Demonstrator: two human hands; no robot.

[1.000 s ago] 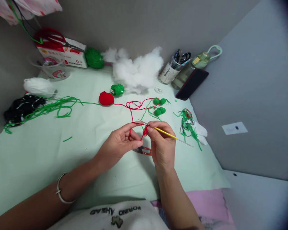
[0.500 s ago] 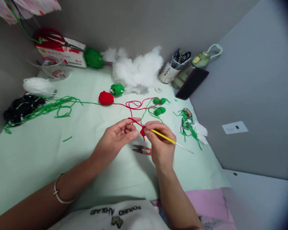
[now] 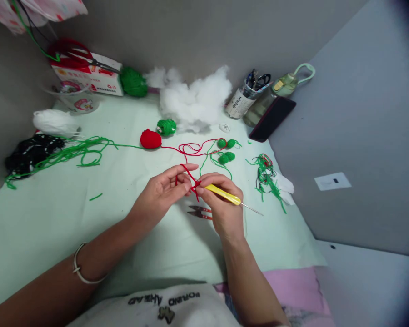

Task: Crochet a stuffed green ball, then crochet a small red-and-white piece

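Between the fingers of my right hand (image 3: 226,206) is a crochet hook (image 3: 225,194) with a yellow handle, its bare metal end pointing to the lower right. A small piece of red crochet (image 3: 196,186) hangs at the fingertips, its working end hidden. My left hand (image 3: 163,190) pinches the piece's left edge, with red yarn looped over its raised index finger. That yarn runs back in loose loops to a red yarn ball (image 3: 150,139). Partly behind my right hand, thread snips (image 3: 200,212) lie on the pale green cloth (image 3: 122,245).
Several small green crocheted balls (image 3: 226,158) lie beyond my hands, with yarn tails. White stuffing (image 3: 196,102) is heaped at the back. Yarn scraps (image 3: 267,175) lie right, near a propped phone (image 3: 273,119). Black yarn (image 3: 32,154) and green strands (image 3: 78,152) lie left.
My right hand has shifted slightly left, bringing the hook and red piece closer to my left hand. The left thumb and fingers now meet the piece; more of the yellow handle shows.
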